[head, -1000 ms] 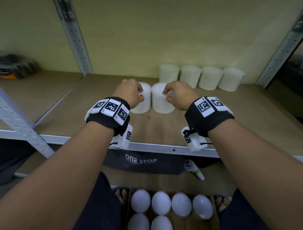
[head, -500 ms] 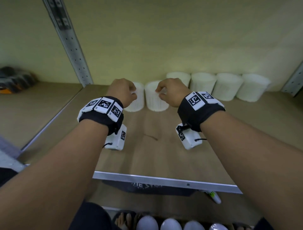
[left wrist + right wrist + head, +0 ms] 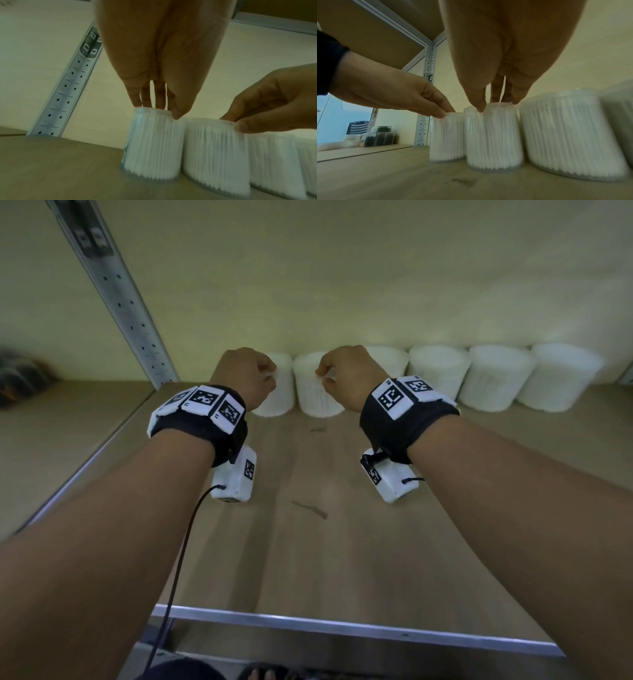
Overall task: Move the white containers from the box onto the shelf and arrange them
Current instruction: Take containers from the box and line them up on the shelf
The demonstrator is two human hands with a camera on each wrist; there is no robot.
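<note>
Several white ribbed containers stand in a row at the back of the wooden shelf [image 3: 308, 542]. My left hand [image 3: 255, 378] grips the top rim of the leftmost container [image 3: 279, 395] [image 3: 150, 148] [image 3: 447, 139] from above with its fingertips. My right hand [image 3: 337, 374] grips the top rim of the second container [image 3: 313, 395] [image 3: 494, 139] [image 3: 216, 152] the same way. Both containers stand upright on the shelf, side by side and close to the back wall. To their right stand the other containers [image 3: 496, 378], touching one another.
A perforated metal upright [image 3: 120, 299] rises at the shelf's back left. The metal front edge [image 3: 342, 626] of the shelf runs below my forearms. A dark object [image 3: 20, 378] lies on the neighbouring shelf to the left. An upper shelf [image 3: 385, 20] hangs overhead.
Both hands have pushed their containers back from mid-shelf to the rear wall, into line with the row. The head view has moved in, so the box below has left the frame.
</note>
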